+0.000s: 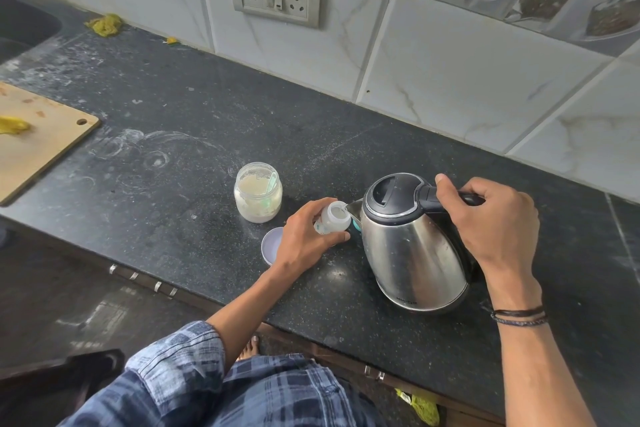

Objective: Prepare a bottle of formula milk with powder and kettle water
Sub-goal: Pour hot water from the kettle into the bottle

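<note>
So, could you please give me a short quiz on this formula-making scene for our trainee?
1. True or false: the powder jar has no lid on it.
2. Fill in: the left hand holds the ____ at the kettle's spout.
3. Which part of the kettle does the right hand grip? A the spout, B the handle, C the base.

Key: 1 true; 2 bottle; 3 B.
</note>
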Demonstrator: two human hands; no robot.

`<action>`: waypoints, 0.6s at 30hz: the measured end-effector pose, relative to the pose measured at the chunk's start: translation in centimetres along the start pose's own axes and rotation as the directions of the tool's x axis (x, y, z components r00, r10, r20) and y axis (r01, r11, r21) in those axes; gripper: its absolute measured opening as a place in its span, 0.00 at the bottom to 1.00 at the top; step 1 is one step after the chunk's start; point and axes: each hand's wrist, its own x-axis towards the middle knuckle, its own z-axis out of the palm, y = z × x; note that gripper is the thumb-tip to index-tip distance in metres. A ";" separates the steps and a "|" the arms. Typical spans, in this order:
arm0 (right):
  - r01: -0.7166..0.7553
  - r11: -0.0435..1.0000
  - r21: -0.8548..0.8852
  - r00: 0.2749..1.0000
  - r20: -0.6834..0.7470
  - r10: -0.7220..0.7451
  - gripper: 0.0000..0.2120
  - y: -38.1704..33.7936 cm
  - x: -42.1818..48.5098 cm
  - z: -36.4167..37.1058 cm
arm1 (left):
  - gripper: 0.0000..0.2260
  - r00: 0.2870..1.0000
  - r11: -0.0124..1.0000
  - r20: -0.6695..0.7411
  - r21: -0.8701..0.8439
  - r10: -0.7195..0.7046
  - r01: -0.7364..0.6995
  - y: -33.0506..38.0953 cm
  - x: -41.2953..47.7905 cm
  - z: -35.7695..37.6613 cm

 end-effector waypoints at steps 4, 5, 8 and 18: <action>0.011 1.000 0.000 1.000 -0.004 -0.011 0.28 0.1 0.0 0.1 | 0.28 1.000 1.000 -0.001 0.002 -0.004 0.004 0.0 -0.1 0.0; 0.015 1.000 -0.001 1.000 -0.005 -0.015 0.28 0.1 0.0 0.1 | 0.29 1.000 1.000 0.000 0.002 -0.004 0.004 0.0 -0.1 0.0; 0.011 1.000 0.000 1.000 -0.006 -0.011 0.28 0.1 0.1 0.2 | 0.28 1.000 1.000 0.002 0.001 -0.001 0.001 0.1 -0.1 0.0; -0.008 1.000 -0.008 0.999 -0.031 0.008 0.28 0.3 0.1 0.3 | 0.28 1.000 1.000 -0.003 -0.004 0.010 -0.010 0.3 -0.2 0.1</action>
